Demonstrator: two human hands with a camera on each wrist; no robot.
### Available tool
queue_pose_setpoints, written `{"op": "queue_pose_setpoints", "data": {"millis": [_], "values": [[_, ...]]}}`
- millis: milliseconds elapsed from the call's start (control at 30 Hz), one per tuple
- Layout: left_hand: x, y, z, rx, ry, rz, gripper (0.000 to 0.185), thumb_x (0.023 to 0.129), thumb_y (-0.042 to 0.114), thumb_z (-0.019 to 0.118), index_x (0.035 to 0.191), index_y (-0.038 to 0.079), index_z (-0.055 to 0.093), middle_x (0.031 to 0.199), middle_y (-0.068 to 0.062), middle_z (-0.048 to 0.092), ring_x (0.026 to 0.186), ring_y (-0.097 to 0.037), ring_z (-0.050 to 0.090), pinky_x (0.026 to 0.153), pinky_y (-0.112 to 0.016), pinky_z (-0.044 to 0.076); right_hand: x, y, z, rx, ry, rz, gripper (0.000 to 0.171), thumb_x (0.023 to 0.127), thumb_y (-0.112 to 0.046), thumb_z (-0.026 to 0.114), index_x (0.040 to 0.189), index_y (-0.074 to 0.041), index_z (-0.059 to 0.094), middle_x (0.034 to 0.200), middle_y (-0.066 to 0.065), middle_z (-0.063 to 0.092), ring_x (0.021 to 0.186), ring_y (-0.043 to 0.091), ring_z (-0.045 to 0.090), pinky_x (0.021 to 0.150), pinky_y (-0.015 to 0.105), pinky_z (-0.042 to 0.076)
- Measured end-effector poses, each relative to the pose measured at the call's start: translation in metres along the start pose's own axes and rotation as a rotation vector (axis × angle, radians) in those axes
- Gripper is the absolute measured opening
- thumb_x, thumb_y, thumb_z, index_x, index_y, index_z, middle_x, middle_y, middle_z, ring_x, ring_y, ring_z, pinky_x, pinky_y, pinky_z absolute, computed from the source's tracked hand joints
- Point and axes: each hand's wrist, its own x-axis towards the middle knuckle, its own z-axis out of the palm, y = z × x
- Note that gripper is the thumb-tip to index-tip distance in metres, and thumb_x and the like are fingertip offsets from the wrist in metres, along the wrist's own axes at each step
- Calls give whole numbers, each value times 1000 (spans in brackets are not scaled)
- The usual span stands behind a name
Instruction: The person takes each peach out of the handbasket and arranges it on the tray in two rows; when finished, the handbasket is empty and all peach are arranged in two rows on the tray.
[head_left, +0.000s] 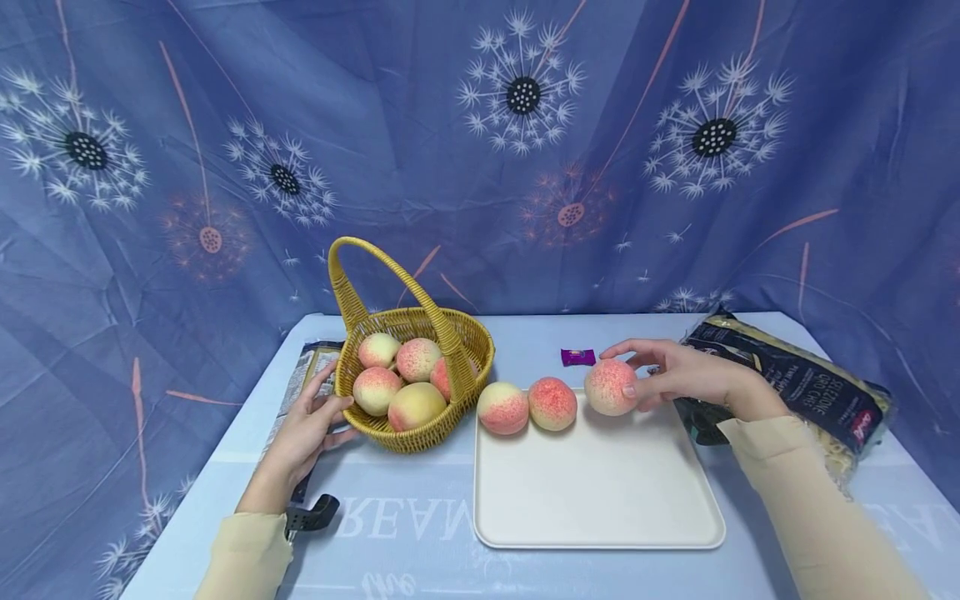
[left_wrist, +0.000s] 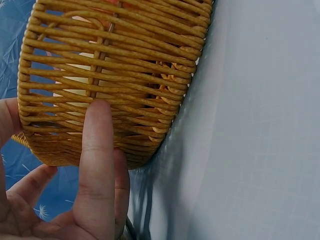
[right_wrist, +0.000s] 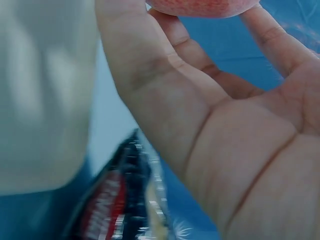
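Two hands are working here, and we are reading them from left to right. Our left hand (head_left: 311,425) is resting against the outer wall of the wicker basket (head_left: 420,437), fingers (left_wrist: 97,150) lying fairly straight on the weave and gripping nothing; the left wrist view is showing one finger pressed flat on the strands. Just behind this hand a printed packet (head_left: 303,371) is lying at the table's left edge, and near the wrist a small black clip (head_left: 311,515) is sitting on the cloth. Inside the basket several peaches (head_left: 405,379) are piled beside the handle.

Right of the basket, the white tray (head_left: 600,492) is offering wide bare room toward us. Along its far edge two peaches (head_left: 528,406) are sitting side by side, touching each other. Our right hand (head_left: 682,375) is pinching a third peach (head_left: 611,387) between thumb and curled fingertips, at the tray's far edge, just apart from that pair. Beyond this hand's fingertips a small purple wrapper (head_left: 577,357) is lying on the table. Under and behind the right wrist a dark noodle bag (head_left: 810,387) is stretching toward the table's right edge.
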Motion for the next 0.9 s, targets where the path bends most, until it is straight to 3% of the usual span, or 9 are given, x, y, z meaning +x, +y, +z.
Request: {"op": "queue_pose_setpoints", "data": {"millis": [467, 900], "values": [[0, 1, 0, -5, 3, -1, 81, 109, 11, 57, 174, 35, 14, 147, -23, 41, 100, -13, 76, 89, -37, 69, 10, 19, 15, 43, -37, 31, 65, 97, -20, 79, 156, -13, 51, 138, 23, 57, 113, 32, 71, 92, 46, 69], [0, 0, 0, 0, 6, -7, 80, 110, 12, 57, 174, 37, 15, 145, -22, 43, 101, -13, 75, 90, -38, 69, 12, 21, 16, 29, -57, 53, 67, 97, -22, 78, 157, -14, 51, 136, 20, 63, 112, 31, 72, 92, 44, 68]]}}
